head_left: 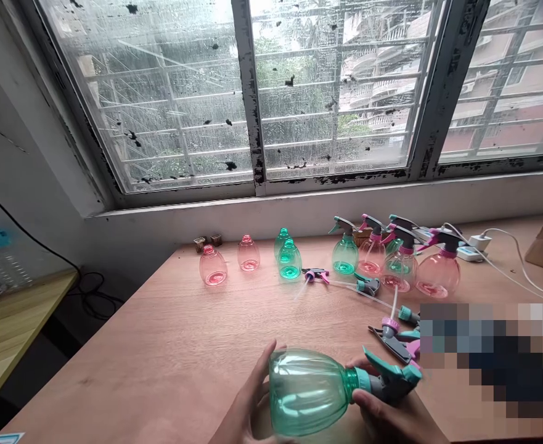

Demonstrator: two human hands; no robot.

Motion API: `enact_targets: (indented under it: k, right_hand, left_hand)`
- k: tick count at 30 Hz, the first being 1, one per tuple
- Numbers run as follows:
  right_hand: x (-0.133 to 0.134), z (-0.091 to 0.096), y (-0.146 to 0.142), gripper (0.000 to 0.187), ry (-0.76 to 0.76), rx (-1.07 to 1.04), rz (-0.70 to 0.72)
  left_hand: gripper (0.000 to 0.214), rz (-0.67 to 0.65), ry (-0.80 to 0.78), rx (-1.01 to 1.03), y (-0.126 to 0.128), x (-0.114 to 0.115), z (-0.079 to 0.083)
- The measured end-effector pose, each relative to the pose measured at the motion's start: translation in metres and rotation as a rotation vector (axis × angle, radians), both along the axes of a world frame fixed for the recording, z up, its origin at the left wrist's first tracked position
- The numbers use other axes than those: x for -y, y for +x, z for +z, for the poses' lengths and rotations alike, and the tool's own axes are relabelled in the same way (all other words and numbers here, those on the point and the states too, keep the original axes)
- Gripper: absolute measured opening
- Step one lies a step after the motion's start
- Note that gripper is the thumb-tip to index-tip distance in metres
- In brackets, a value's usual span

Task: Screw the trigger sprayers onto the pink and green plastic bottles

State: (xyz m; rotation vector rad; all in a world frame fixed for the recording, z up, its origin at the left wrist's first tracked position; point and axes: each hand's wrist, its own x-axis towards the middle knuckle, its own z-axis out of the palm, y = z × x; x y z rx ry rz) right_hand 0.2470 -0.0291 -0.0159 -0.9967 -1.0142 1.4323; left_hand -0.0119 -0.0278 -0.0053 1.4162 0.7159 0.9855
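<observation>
Pink headless bottles (213,269): two. Green headless bottles (289,262): two. Standing spray bottles (439,275): five. Handheld green spray bottle (307,391): one. Loose spray heads (368,286): at least four.

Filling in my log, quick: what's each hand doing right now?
Left hand: holding the green bottle, cupped around its base end.
Right hand: closed on the bottle's teal collar.

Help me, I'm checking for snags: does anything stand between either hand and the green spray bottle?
Nothing visible does. The left hand cups the base of the green spray bottle directly, and the right hand holds it near the neck. A loose pink-collared spray head lies on the table beyond the right hand, not between.
</observation>
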Motion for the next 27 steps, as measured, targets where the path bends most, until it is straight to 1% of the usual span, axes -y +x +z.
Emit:
enact_targets:
  k: [5,8,11,15,17,20,23,25,27]
  right_hand:
    - [0.0,0.0,-0.003,0.053,-0.034,-0.042,-0.002]
    - [0.001,0.001,-0.004,0.054,-0.03,-0.016,0.001]
    - [-0.001,-0.001,-0.002,0.054,-0.016,-0.009,0.002]
    - [-0.003,-0.007,0.0,0.053,0.019,0.021,-0.007]
    - [-0.003,-0.008,0.001,0.053,0.016,0.03,-0.01]
    - [-0.001,-0.006,0.0,0.053,0.01,0.021,-0.014]
    - [-0.001,-0.005,-0.001,0.053,0.004,0.015,-0.01]
    - [-0.002,-0.006,0.0,0.053,0.007,0.013,-0.012]
    - [-0.003,-0.007,0.001,0.052,0.019,-0.002,-0.014]
  left_hand:
    - [0.101,-0.01,0.067,-0.019,-0.002,0.0,-0.011]
    - [0.103,-0.009,0.066,0.034,-0.001,-0.001,-0.013]
    - [0.098,-0.013,0.042,0.054,0.001,-0.001,-0.012]
    - [0.089,0.013,0.101,-0.032,0.001,-0.002,-0.011]
    - [0.093,0.001,0.117,-0.058,-0.001,-0.003,-0.012]
    - [0.106,-0.018,0.083,-0.051,-0.003,-0.004,-0.013]
    - [0.099,-0.022,0.051,-0.03,-0.003,-0.003,-0.01]
    - [0.095,-0.006,0.065,-0.071,-0.003,-0.002,-0.006]
    - [0.097,0.015,0.092,-0.14,-0.004,-0.002,-0.003]
